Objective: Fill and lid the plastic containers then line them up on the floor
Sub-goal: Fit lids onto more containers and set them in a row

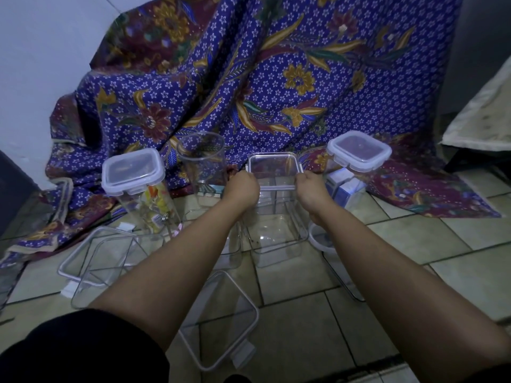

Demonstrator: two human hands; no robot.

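The left hand (243,187) and right hand (310,189) curl their fingers over opposite edges of the clear lid (273,166). It sits between them atop a tall transparent container (276,225) (square, white-rimmed) on the floor tiles (414,244).

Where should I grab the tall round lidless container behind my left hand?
Wrap your left hand around the round container at its upper wall, from the near side: it stands upright and open-topped, cloth behind, a lidded container to its left.
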